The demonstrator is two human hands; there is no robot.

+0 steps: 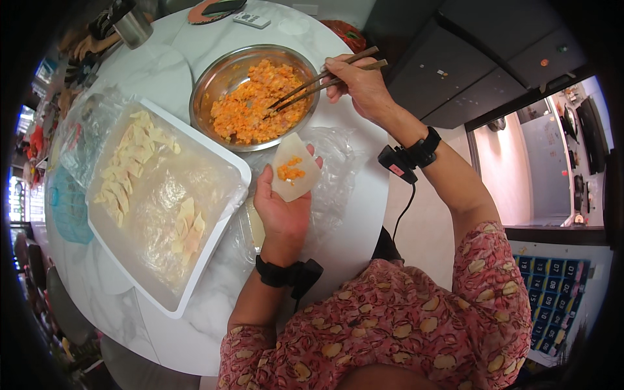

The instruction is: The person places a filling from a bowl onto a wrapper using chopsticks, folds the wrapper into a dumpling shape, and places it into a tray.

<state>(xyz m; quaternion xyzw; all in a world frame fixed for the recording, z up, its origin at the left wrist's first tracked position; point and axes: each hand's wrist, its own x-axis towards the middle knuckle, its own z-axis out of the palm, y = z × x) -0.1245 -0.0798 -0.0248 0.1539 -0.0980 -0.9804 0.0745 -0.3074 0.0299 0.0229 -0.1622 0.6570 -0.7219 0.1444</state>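
Note:
On the upturned palm of my left hand [283,218] lies a pale dumpling wrapper [296,190], held at its edges by thumb and fingers. A small dab of orange filling [290,170] sits in its middle. My right hand [364,84] grips a pair of brown chopsticks [320,86]. Their tips rest in the chopped orange filling [260,97] heaped in a steel bowl [223,68], just beyond my left hand. Partly hidden beside my left wrist is a pale yellowish flat piece [255,222], perhaps more wrappers, on clear plastic.
Left of the bowl stands a white tray [235,170], holding folded dumplings [123,166] in two groups. Crumpled clear plastic [338,170] lies under my left hand. Farther off are a remote [251,20], a phone [224,6], a steel cup [132,27] and another person's hand [94,45].

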